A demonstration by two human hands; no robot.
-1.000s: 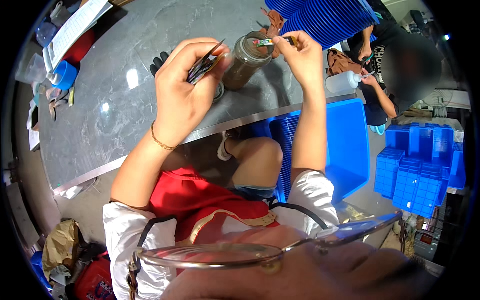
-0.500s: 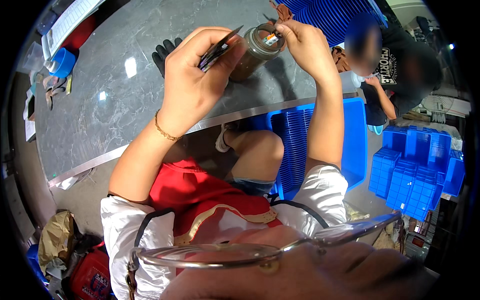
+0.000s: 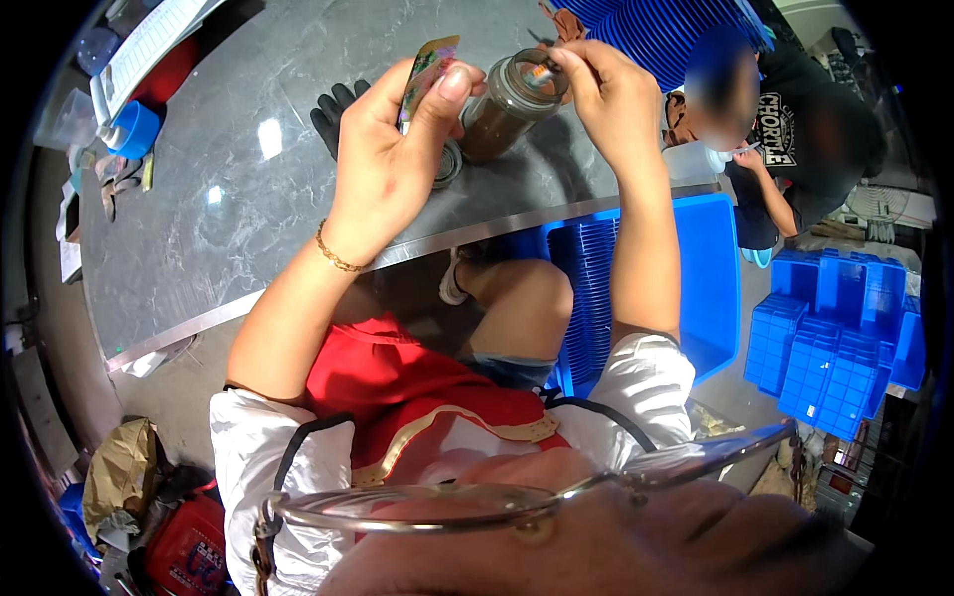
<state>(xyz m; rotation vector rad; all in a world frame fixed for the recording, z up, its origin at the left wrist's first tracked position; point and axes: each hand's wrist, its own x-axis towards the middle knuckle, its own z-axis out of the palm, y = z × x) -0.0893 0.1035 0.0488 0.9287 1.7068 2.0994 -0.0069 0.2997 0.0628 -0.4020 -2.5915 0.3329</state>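
My left hand (image 3: 390, 149) is closed around a thin, colourful printed packet (image 3: 429, 74), held upright over the table; whether it is one or several layers is hidden. Just right of it stands an open glass jar (image 3: 497, 124) with brown contents. The fingers of my right hand (image 3: 611, 99) are pinched together at the jar's mouth. Something small with an orange and white patch (image 3: 542, 74) shows in that opening, and what my fingertips hold is unclear. A round lid (image 3: 449, 164) lies partly hidden beside my left hand. Behind that hand rests a black glove (image 3: 333, 114).
Stacked blue trays (image 3: 656, 25) stand at the back right of the grey table (image 3: 248, 238). A blue bin (image 3: 711, 288) sits below its front edge. Another person (image 3: 785, 149) works to the right, near blue crates (image 3: 835, 328). A blue cup (image 3: 137, 129) stands far left.
My left hand has turned, so the packet's printed face shows instead of its edge. The lid has come into view. My right hand stays at the jar's mouth.
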